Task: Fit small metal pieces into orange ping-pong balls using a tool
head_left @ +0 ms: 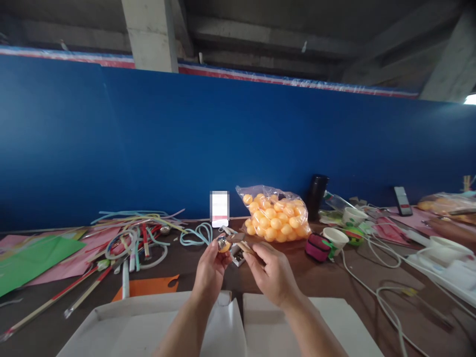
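My left hand (211,270) pinches a small round ball (223,244), shiny silver on top and orange below. A thin tan stick (244,246) is in the fingers of my right hand (274,272), pointing left toward the ball. Whether the stick touches the ball I cannot tell. Just behind and between my hands lies a small box (238,259) with dark contents, partly hidden by my fingers. Farther back, a clear bag of orange balls (277,215) sits against the blue partition.
White paper sheets (130,322) lie in front of me. Left are tangled pale tubes (145,223), green paper (33,263) and an orange sheet (148,287). Right are a magenta pouch (317,247), a paper cup (335,239), a black bottle (317,196) and white cables (386,307).
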{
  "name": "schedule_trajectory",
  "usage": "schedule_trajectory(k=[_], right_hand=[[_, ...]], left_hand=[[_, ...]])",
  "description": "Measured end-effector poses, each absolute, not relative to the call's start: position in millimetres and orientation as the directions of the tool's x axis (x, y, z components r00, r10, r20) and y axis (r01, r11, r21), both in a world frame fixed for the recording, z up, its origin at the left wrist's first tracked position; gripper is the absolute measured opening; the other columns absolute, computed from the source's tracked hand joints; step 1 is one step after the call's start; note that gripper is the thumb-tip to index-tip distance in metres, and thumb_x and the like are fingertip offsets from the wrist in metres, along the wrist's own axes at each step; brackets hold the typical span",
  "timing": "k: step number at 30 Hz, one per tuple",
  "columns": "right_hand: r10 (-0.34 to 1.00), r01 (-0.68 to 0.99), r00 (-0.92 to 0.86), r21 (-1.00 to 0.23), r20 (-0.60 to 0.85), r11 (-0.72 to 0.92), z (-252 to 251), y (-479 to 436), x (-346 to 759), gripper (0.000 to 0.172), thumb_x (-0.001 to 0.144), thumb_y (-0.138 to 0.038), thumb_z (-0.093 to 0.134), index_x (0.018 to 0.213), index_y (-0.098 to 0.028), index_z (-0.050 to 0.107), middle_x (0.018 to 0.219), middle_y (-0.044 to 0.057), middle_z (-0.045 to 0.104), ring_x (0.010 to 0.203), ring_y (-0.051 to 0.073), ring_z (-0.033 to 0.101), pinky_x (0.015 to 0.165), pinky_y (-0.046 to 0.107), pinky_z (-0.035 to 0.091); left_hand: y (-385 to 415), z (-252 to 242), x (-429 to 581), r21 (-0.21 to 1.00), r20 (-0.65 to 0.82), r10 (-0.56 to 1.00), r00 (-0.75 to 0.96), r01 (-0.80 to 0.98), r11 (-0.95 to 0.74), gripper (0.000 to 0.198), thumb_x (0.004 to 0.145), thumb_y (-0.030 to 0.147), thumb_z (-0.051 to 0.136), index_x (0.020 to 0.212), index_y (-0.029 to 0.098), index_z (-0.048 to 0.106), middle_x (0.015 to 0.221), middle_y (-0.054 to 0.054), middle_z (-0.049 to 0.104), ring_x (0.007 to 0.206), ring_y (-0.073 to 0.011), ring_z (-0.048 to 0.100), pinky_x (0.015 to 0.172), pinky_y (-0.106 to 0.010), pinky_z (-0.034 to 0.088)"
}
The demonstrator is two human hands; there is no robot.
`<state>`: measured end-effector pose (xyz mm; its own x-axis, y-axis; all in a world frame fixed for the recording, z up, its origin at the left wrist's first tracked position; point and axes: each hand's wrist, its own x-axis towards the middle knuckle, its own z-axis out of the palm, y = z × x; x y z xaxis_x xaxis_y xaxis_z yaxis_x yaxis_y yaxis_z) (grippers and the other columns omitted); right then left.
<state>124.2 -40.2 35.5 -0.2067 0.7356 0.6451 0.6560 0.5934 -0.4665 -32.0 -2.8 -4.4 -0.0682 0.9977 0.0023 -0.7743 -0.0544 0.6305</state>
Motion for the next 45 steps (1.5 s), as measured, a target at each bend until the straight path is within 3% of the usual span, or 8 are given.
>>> schedule_trajectory(k=[6, 12, 27, 45], right_hand=[[0.72, 0.635, -0.202, -0.47, 0.664, 0.613, 36.1, -40.8, 124.1, 0.016, 0.09, -0.025, 0.049, 0.098, -0.02, 0.062, 0.088, 0.007, 0.067, 0.081, 0.019, 0.061, 0.069, 0.026, 0.045], [0.696, 0.568, -0.169, -0.508, 0.698, 0.647, 38.8, -44.7, 123.2, 0.024, 0.09, -0.024, 0.049, 0.111, -0.022, 0.061, 0.105, 0.008, 0.067, 0.094, 0.02, 0.062, 0.083, 0.03, 0.048], [0.676, 0.608, -0.216, -0.445, 0.704, 0.657, 38.0, -44.4, 118.1, 0.025, 0.09, -0.025, 0.049, 0.112, -0.02, 0.062, 0.099, 0.008, 0.068, 0.09, 0.018, 0.064, 0.081, 0.026, 0.05], [0.695, 0.617, -0.215, -0.456, 0.686, 0.641, 33.9, -41.1, 119.3, 0.025, 0.091, -0.026, 0.047, 0.109, -0.021, 0.063, 0.097, 0.009, 0.067, 0.088, 0.019, 0.063, 0.08, 0.027, 0.05]], left_hand=[[-4.6, -2.5, -32.4, 0.613, 0.007, 0.999, -0.043, -0.789, -0.038, 0.034, 0.074, 0.034, 0.07, 0.101, 0.014, 0.063, 0.079, -0.004, 0.063, 0.062, -0.0106, 0.056, 0.057, -0.023, 0.049], [-6.7, 0.8, -31.9, 0.607, -0.014, 0.999, -0.052, -0.794, -0.033, 0.027, 0.073, 0.033, 0.071, 0.091, 0.015, 0.063, 0.077, -0.003, 0.063, 0.062, -0.0103, 0.057, 0.058, -0.023, 0.049], [-5.1, 0.3, -31.9, 0.614, 0.072, 0.996, -0.056, -0.785, -0.088, 0.021, 0.074, 0.03, 0.071, 0.087, 0.014, 0.064, 0.08, -0.003, 0.066, 0.066, -0.0099, 0.062, 0.066, -0.022, 0.052], [-2.3, -1.0, -31.2, 0.619, -0.003, 0.991, -0.131, -0.779, -0.101, 0.025, 0.068, 0.031, 0.077, 0.08, 0.015, 0.061, 0.069, -0.001, 0.065, 0.065, -0.0111, 0.064, 0.068, -0.024, 0.054]])
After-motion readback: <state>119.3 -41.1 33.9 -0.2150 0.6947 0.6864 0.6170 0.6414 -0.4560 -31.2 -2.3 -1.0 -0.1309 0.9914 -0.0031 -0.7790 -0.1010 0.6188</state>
